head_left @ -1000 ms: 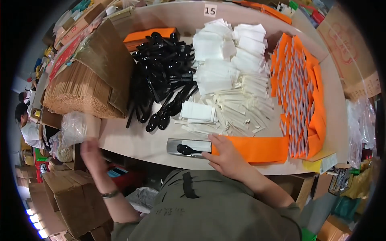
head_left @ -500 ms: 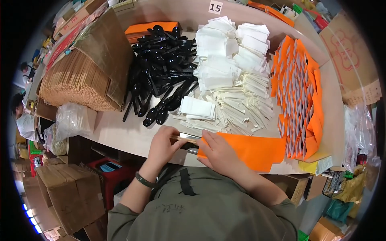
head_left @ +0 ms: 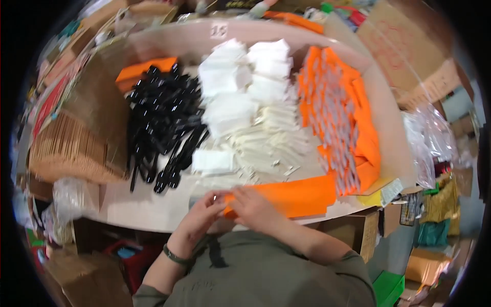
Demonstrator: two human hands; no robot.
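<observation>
A flat orange sleeve lies along the front of the table, its left end between my hands. My right hand grips that left end, fingers over its top side. Against the same end, my left hand is closed with thumb and fingers together. Whatever it holds is hidden and blurred. Just beyond my hands sits a small white packet stack. Black plastic cutlery is heaped to the left of it, and thin pale paper-wrapped sticks are spread to the right.
White packets are piled at the table's middle. A bank of orange sleeves stands on the right, and an orange stack at the back left. An open carton of wooden sticks is at the left. A raised rim borders the table.
The view has shifted, and the picture is blurred. My hands have come together at the sleeve's left end. The black cutlery and pale stick seen between them no longer show.
</observation>
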